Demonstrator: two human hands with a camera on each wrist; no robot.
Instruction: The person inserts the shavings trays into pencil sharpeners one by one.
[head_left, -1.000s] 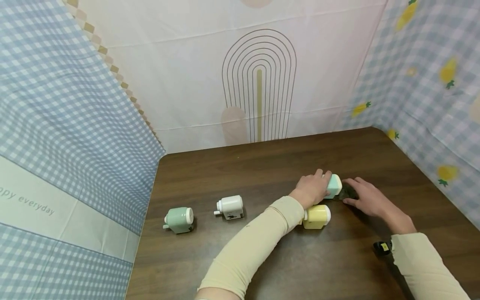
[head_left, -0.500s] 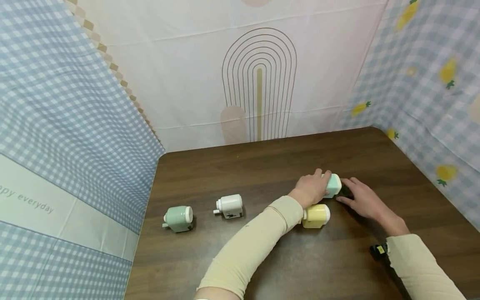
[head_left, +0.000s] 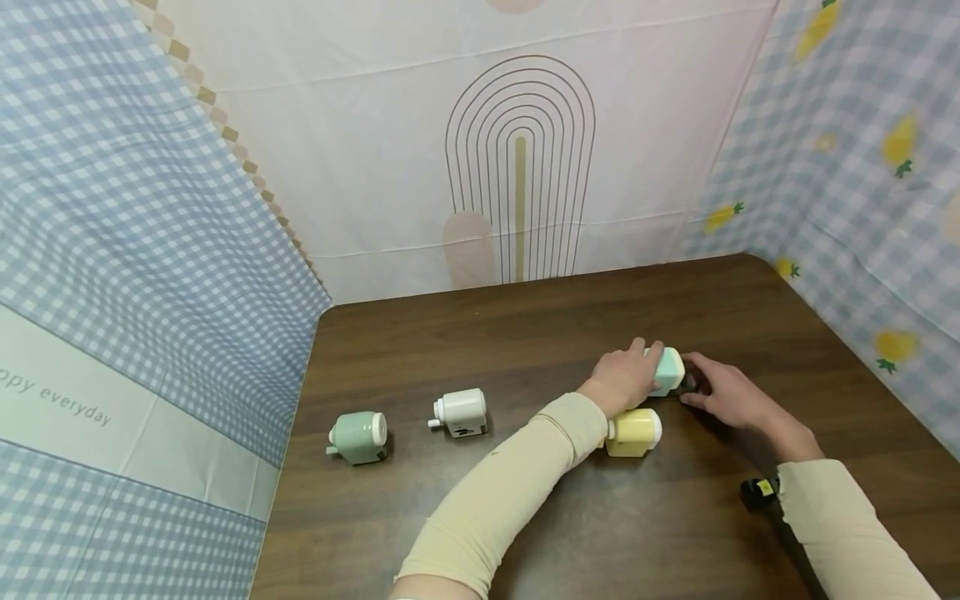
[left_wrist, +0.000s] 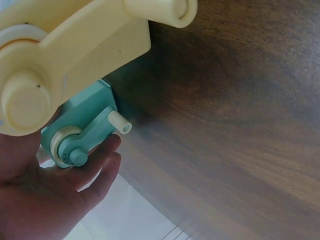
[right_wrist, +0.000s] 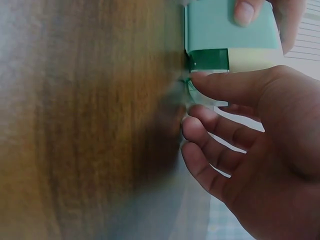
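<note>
A teal crank pencil sharpener (head_left: 664,372) lies toward the right side of the table. My left hand (head_left: 624,379) grips it from its left; its crank (left_wrist: 92,131) shows in the left wrist view. On the sharpener's other end, my right hand (head_left: 731,393) pinches a clear shavings drawer (right_wrist: 200,95) between thumb and fingers. The drawer stands partly out of a dark green opening in the sharpener's body. A yellow pencil sharpener (head_left: 633,432) sits just below my left wrist, its crank side looming large in the left wrist view.
A white pencil sharpener (head_left: 462,413) and a sage green one (head_left: 360,437) stand on the left of the brown table (head_left: 570,517). Fabric curtains (head_left: 375,167) hang along the back and both sides. A black strapped device (head_left: 759,492) is at my right wrist.
My right hand moved left with the clear drawer, toward the teal sharpener, then shifted slightly back right. My left hand stayed on the sharpener.
</note>
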